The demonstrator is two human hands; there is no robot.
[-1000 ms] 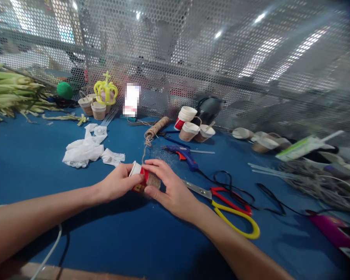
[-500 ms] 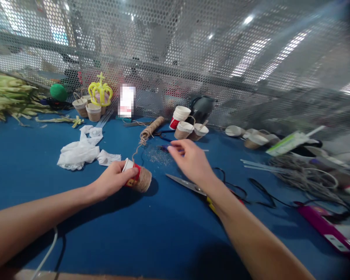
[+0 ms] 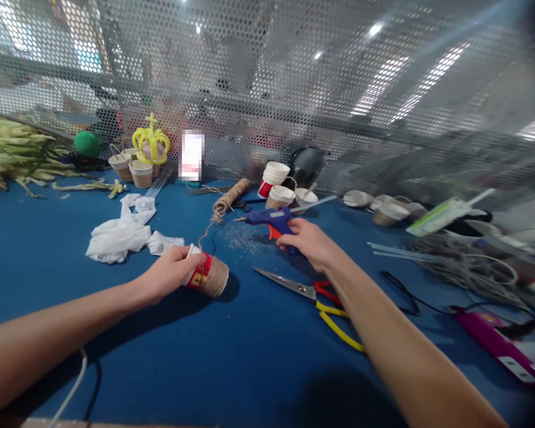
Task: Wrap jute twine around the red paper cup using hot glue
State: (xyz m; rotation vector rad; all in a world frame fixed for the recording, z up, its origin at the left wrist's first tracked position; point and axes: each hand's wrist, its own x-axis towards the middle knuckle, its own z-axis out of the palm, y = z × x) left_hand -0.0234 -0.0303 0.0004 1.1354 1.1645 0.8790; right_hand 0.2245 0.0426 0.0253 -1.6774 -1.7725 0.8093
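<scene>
My left hand (image 3: 172,270) is closed on a red and white paper cup (image 3: 207,275), which lies tilted with its base to the right. Twine wraps the cup's lower part, and a strand runs from it to a roll of twine (image 3: 230,198) behind. In my right hand (image 3: 310,241) is a blue hot glue gun (image 3: 267,217) with an orange trigger, its nozzle pointing left and a clear glue stick out of its back. Scissors (image 3: 301,288) with red and yellow handles lie just below my right hand, partly behind the forearm.
Crumpled white tissue (image 3: 118,238) lies left of the cup. Several twine-wrapped cups (image 3: 282,196) stand by the mesh wall, near a yellow crown-shaped piece (image 3: 151,142) and a phone (image 3: 191,156). To the right are grey cord (image 3: 455,267) and a purple power strip (image 3: 494,345).
My right hand has taken hold of the glue gun and lifted it, moving slightly right. The scissors' handles are now more exposed. My left hand still holds the cup, almost unmoved.
</scene>
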